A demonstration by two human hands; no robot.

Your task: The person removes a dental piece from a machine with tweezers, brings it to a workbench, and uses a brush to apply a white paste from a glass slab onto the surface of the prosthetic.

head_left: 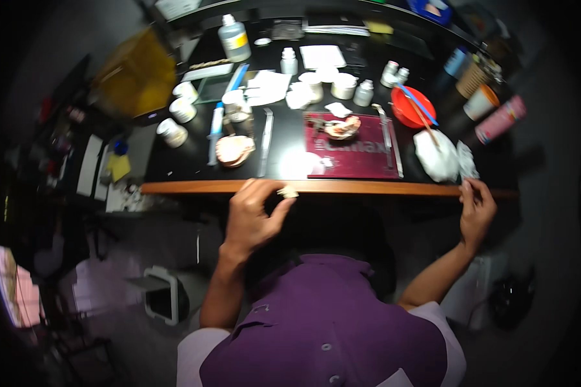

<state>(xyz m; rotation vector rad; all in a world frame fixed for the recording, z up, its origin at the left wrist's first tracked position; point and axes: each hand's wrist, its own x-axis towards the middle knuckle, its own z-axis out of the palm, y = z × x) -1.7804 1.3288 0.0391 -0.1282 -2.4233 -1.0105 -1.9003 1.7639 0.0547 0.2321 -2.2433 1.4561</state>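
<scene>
My left hand point(255, 209) is just in front of the table's wooden edge, thumb and fingers closed on a small cream-coloured, tooth-like piece point(288, 192). At the right end of that edge, my right hand point(476, 209) pinches the near end of some crumpled clear plastic point(467, 160). Beyond my left hand sits a dental cast point(235, 150) with a pinkish base, beside a long metal instrument point(266, 142). Another dental model point(342, 128), partly reddish, rests with a metal frame on a dark red mat point(355, 164). White crumbs lie on the mat.
A white cloth bundle point(436, 156) stands left of the plastic, below a red bowl point(413, 106) holding a blue-handled tool. Metal instruments point(392, 142) lie along the mat's right side. White jars point(344, 86), a squeeze bottle point(234, 39) and a syringe point(215, 134) stand or lie farther back and left.
</scene>
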